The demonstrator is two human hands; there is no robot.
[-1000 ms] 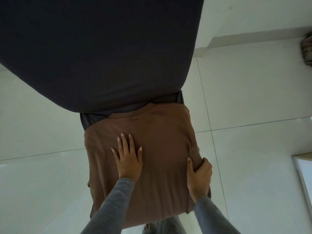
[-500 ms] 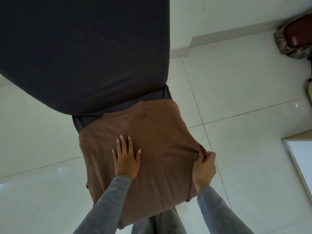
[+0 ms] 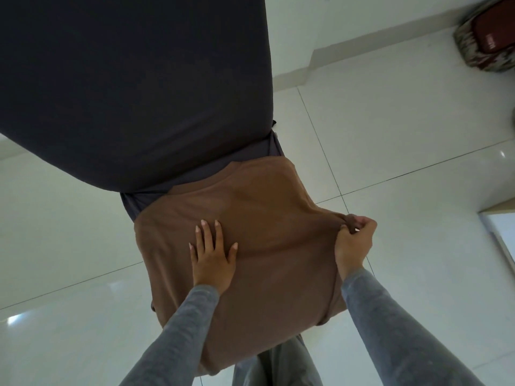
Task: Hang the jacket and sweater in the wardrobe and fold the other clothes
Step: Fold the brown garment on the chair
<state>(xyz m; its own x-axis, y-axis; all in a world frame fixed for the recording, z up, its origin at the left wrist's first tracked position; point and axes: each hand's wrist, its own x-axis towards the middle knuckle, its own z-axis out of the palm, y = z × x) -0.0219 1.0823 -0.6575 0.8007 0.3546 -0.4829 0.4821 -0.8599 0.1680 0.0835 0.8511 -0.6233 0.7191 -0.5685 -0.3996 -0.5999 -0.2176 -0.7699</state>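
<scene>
- Over the white tiled floor (image 3: 418, 135), a brown shirt (image 3: 264, 213) lies spread on a narrow support that it hides. Its neckline points away from the person.
- The left hand (image 3: 213, 254) lies flat on the middle of the shirt, fingers straight and slightly spread, pressing the cloth down.
- The right hand (image 3: 354, 240) is closed on the shirt's right edge. Fingers and thumb pinch a small bunch of cloth, and taut creases run from the pinch toward the middle.
- A dark grey garment (image 3: 131, 203) shows from under the shirt at its far edge.
- Beyond that, a large charcoal fabric surface (image 3: 125, 79) fills the upper left; what it is cannot be told.
- Both arms wear grey sleeves (image 3: 390, 316), and grey trousers (image 3: 278, 363) show past the shirt's near edge.
- A patterned cushion (image 3: 485, 45) with a dark red top sits on the floor by the wall, well apart at the upper right.
</scene>
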